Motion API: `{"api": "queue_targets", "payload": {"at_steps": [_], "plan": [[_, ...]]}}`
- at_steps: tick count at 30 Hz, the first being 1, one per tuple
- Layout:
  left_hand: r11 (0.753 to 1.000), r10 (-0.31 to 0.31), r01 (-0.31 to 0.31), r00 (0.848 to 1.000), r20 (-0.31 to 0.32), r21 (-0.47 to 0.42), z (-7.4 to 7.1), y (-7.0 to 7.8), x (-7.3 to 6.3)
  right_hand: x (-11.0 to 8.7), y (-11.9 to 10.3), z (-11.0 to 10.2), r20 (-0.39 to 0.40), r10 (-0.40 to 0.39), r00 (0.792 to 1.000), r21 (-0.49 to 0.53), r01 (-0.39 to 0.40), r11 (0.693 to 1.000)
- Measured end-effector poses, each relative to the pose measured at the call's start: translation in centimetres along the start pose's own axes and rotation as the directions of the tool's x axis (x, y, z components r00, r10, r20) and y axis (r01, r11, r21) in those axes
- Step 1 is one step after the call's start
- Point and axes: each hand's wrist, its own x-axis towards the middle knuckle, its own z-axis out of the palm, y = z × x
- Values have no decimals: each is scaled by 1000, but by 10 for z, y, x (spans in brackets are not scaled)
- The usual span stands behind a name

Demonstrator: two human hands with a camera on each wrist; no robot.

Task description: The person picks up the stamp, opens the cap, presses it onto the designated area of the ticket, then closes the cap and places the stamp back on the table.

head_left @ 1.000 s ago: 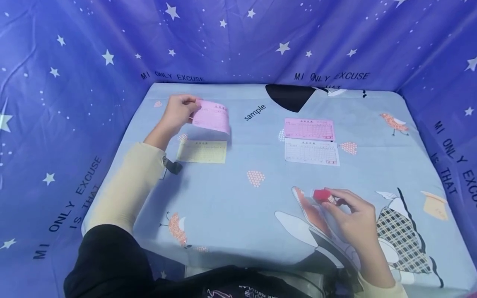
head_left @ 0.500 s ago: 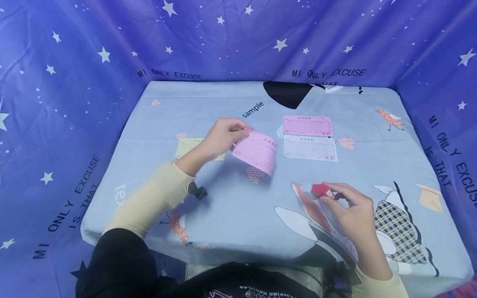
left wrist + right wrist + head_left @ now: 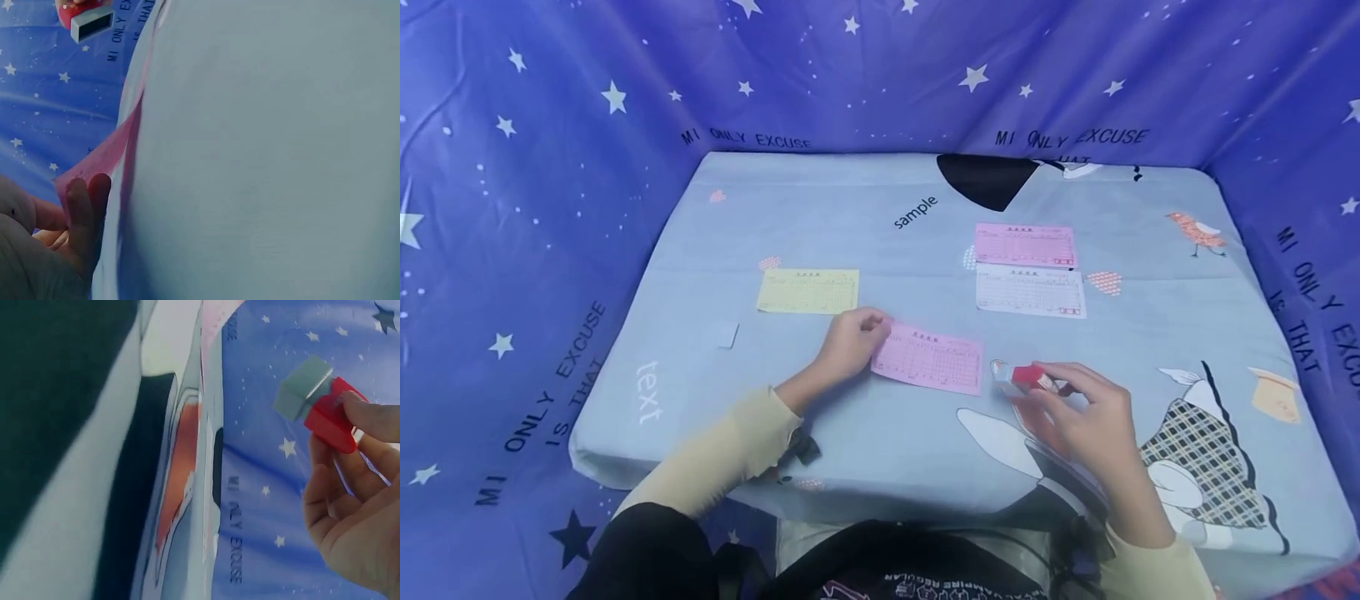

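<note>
My left hand (image 3: 852, 343) pinches the left edge of a pink printed slip (image 3: 928, 360), whose right part lies at the cloth. In the left wrist view the slip (image 3: 103, 156) bends upward toward the fingers (image 3: 80, 206). A red stamp (image 3: 1030, 376) with a pale base is held between the thumb and fingers of my right hand (image 3: 1093, 417), just right of the slip and apart from it. The right wrist view shows the stamp (image 3: 334, 415) tilted in the air, its grey base pointing away from the hand.
A yellow slip (image 3: 808, 292) lies behind my left hand. Farther right, another pink slip (image 3: 1025, 244) lies just above a white slip (image 3: 1030, 292), both bearing red marks at lower right. A small white-edged piece (image 3: 730, 336) lies at left. Starry blue curtains (image 3: 880, 83) surround the table.
My left hand has brought the pink slip from above the yellow slip toward the right and nearer, and lowered it to the cloth. The right hand with the stamp has shifted slightly left.
</note>
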Motion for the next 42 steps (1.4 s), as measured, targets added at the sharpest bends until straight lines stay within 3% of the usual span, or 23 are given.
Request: {"api": "queue_targets", "payload": {"at_steps": [5,11,15,20,25,42], "plan": [[1000,-16,16,1000,-9,-7,2,-6,-8,14,-6,9,179,-58,982,-138,83,987],[996,-84,85,996,16,-41,0,-9,-14,32,-14,23,372,-74,925,-207,161,965],[992,-113,114,993,21,-59,0,-11,-15,38,-17,32,453,-104,885,-233,230,945],[986,-143,145,989,35,-86,1,-13,-15,39,-16,42,490,-136,861,-256,291,922],[979,-165,170,985,49,-109,0,-12,-16,37,-16,46,487,-144,862,-257,298,919],[982,-158,162,986,52,-101,-1,-11,-15,36,-14,51,474,-196,859,-261,349,900]]}}
